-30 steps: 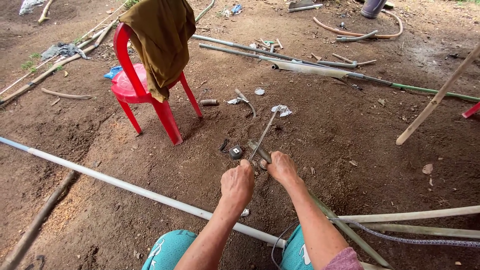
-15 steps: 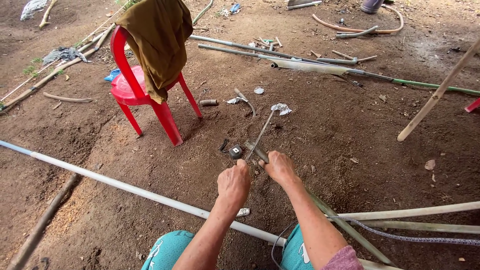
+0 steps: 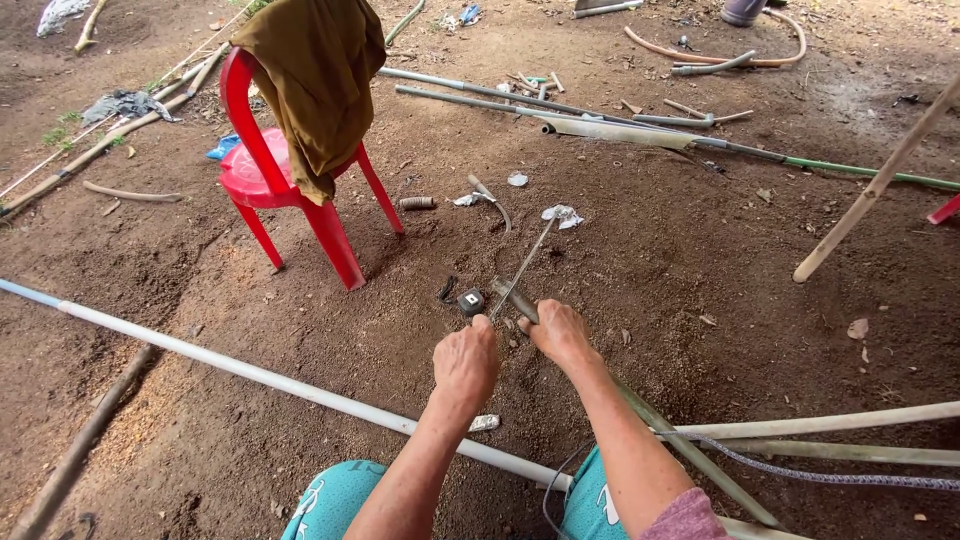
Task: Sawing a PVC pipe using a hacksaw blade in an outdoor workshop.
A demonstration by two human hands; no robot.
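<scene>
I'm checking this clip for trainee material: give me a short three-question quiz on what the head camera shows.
1. True or false: the red plastic chair with the olive-brown cloth draped over its back lies tipped on its side.
2. Multiple choice: the long white plastic pipe on the dirt runs (A) under the person's forearms, (B) across the chair seat, (C) upright against a wall.
3. Fill in: the right hand grips a dark, short ____ next to a thin metal rod, with the left hand close beside it.

Key: 1 false, it stands upright; 2 A; 3 pipe piece, though its exact kind is hard to tell.
</scene>
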